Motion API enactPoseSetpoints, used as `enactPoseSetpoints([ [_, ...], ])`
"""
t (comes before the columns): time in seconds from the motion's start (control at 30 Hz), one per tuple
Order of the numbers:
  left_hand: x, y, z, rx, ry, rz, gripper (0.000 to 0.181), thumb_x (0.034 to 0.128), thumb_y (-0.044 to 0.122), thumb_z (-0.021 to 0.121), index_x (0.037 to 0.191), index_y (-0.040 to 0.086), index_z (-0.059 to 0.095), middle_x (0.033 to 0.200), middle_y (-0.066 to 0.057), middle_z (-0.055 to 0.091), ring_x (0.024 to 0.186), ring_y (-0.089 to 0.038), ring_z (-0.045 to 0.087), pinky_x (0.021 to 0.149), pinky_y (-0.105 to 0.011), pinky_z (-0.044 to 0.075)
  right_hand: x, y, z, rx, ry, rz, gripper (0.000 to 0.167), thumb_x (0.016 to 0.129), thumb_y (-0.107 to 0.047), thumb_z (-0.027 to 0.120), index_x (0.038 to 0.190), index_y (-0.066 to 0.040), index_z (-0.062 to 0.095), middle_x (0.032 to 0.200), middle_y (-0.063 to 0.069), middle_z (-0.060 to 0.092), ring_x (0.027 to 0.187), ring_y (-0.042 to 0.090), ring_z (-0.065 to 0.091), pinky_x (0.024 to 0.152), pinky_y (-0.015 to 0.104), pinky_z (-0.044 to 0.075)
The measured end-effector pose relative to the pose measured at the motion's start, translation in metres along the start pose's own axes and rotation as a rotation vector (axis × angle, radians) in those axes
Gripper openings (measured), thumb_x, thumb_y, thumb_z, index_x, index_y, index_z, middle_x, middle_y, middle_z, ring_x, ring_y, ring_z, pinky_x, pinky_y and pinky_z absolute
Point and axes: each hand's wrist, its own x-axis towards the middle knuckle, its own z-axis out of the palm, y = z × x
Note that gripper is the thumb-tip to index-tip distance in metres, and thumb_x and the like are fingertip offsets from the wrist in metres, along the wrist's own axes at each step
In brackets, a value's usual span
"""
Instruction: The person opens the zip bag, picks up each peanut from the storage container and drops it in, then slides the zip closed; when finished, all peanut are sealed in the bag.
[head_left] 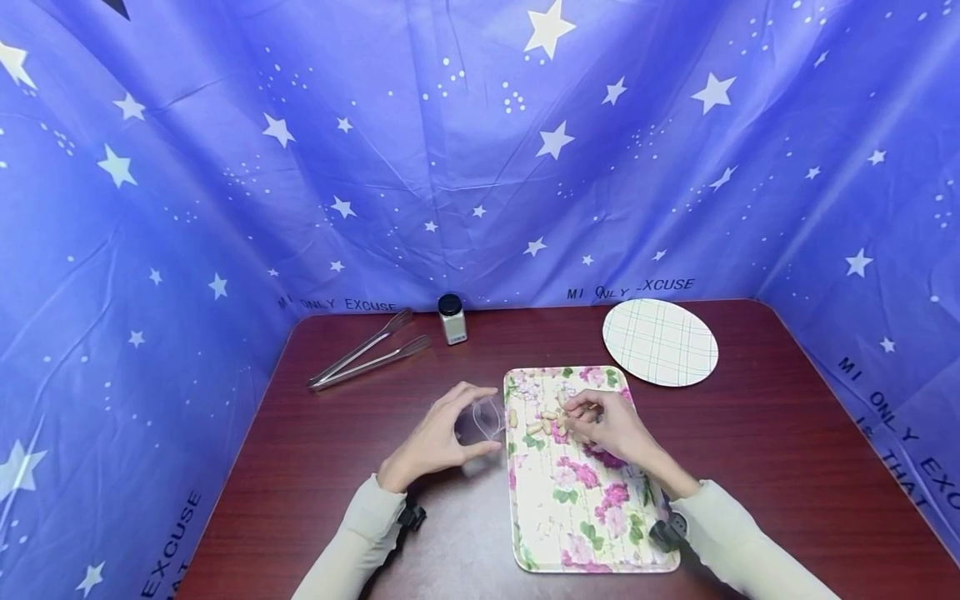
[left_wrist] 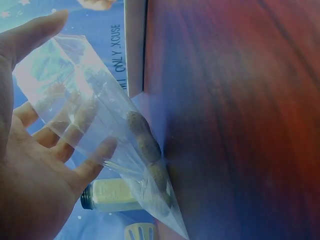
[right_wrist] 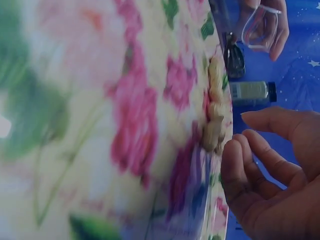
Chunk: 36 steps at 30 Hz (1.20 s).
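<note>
Just below the centre of the head view, the left hand [head_left: 433, 432] held a clear bag [head_left: 487, 419] in the wide curve of thumb and fingers, its forearm slanting up from the lower edge; peanuts [left_wrist: 146, 145] lay inside. Right of it, loose peanuts [head_left: 536, 427] lay on the upper part of the floral tray [head_left: 540, 533], beside the right hand [head_left: 617, 427], whose bent fingers, narrowly parted from the thumb, reached in from lower right.
</note>
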Motion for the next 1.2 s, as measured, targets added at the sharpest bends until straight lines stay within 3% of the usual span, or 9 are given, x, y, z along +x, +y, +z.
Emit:
enactPoseSetpoints([
  [0.43,-0.001,-0.004,-0.003,0.0,-0.002,-0.007,0.08,0.0807,0.046,0.089,0.148,0.016,0.056,0.125,0.007,0.062,0.112,-0.007,0.059,0.102,-0.033,0.054,-0.013,0.015,-0.008,-0.068,-0.047,-0.046,0.012,0.09,-0.005,0.077,0.1,0.0,0.074,0.085,0.006,0.074,0.071,0.006,0.065,0.065,0.02,0.053],
  [0.93,0.002,-0.005,-0.006,0.018,-0.013,-0.009,0.079,0.0816,0.046,0.088,0.149,0.025,0.054,0.126,0.009,0.061,0.113,-0.007,0.06,0.102,-0.033,0.053,-0.012,0.011,-0.006,-0.125,-0.012,-0.047,0.005,0.091,-0.004,0.075,0.096,-0.003,0.076,0.079,0.002,0.071,0.068,0.003,0.06,0.063,0.019,0.05],
  [1.2,-0.003,-0.006,-0.005,0.024,-0.014,-0.009,0.08,0.0819,0.045,0.088,0.149,0.015,0.056,0.126,0.006,0.062,0.113,-0.007,0.059,0.101,-0.036,0.054,-0.007,0.007,0.002,-0.06,-0.01,-0.002,0.01,0.092,-0.008,0.077,0.1,-0.002,0.075,0.084,0.004,0.073,0.07,0.008,0.066,0.063,0.02,0.053],
])
